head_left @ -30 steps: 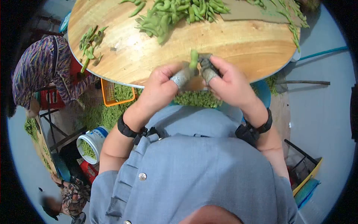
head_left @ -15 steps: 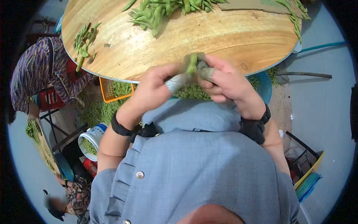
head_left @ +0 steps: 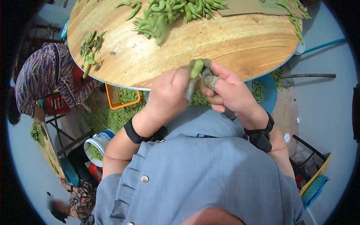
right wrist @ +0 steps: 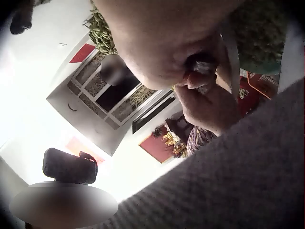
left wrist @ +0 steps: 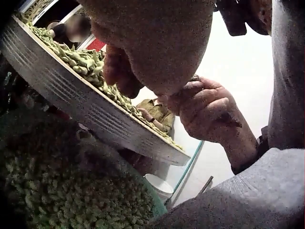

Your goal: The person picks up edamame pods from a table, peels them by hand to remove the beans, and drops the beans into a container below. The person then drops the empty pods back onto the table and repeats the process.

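Cloth [head_left: 210, 168] of a blue-grey shirt covers the wearer's chest and lap, with a ruffle and metal buttons down its left side. A black band [head_left: 137, 131] circles each wrist. Past them, the left hand [head_left: 167, 90] and the right hand [head_left: 230, 88] meet at the near edge of the table, fingertips wrapped in grey tape. Between those fingertips one green pod [head_left: 197, 68] stands nearly upright, its upper part showing. Both hands are curled tightly in, pinching at its lower part; blur hides exactly which finger bears on it.

Below the hands lie small green beans [head_left: 198, 99], and to their right shows a blue basin [head_left: 272, 98] with more green in it. The round wooden table [head_left: 225, 41] spreads out ahead. A smaller bunch of pods [head_left: 90, 48] lies near its left edge; a large heap of pods [head_left: 161, 24] covers part of the far side, beside a cardboard sheet [head_left: 251, 9].

Left of the wearer, an orange basket [head_left: 123, 106] and a tilted white bucket [head_left: 108, 135] hold green pods, with more strewn on the floor. Further off, a person in a multicoloured striped top [head_left: 39, 75] bends forward.
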A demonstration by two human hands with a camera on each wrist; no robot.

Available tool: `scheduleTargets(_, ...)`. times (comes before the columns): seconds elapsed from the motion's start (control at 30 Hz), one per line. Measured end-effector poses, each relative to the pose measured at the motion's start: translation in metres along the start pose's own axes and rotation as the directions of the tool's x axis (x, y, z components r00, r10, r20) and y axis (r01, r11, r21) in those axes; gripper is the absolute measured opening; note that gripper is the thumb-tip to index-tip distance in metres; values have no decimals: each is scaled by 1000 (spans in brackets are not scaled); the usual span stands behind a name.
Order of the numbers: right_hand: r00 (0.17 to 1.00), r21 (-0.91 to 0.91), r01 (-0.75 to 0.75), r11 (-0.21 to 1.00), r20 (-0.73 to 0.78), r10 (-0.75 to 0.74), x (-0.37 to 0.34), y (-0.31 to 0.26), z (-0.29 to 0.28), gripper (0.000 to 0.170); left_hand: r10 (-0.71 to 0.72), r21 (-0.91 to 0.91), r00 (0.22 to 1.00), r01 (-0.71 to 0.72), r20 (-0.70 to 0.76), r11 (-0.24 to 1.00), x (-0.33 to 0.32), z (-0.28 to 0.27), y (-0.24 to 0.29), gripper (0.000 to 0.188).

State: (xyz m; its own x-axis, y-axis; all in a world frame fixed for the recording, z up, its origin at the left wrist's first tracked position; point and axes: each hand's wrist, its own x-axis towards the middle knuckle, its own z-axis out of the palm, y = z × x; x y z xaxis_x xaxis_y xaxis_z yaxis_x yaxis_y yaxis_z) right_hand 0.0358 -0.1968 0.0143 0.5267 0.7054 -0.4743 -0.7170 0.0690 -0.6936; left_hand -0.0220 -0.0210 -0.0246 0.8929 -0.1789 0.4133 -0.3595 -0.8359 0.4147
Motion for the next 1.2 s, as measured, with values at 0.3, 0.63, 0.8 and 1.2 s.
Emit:
scheduleTargets(0.3, 999, -503, 24, 864, -22, -40, -7, 10, -31, 33, -338, -631, 631, 766, 698, 125, 1, -18, -3, 17)
scheduleTargets(0.63, 833, -873, 377, 310, 174, -525, 6, 6, -29, 26, -93, -655, 803, 541, 589, 528, 2, -31, 6, 25)
scheduleTargets(0.8, 871, -819, 395, 416, 190, -452, 6, 5, -32, 24, -76, -645, 642, 763, 763, -34, 0, -39, 1, 26)
scheduleTargets(1.2, 835, -927, 245, 283, 53, -548, -1, 19, -21, 19, -93, -642, 662, 746, 744, 174, -8, -33, 4, 24)
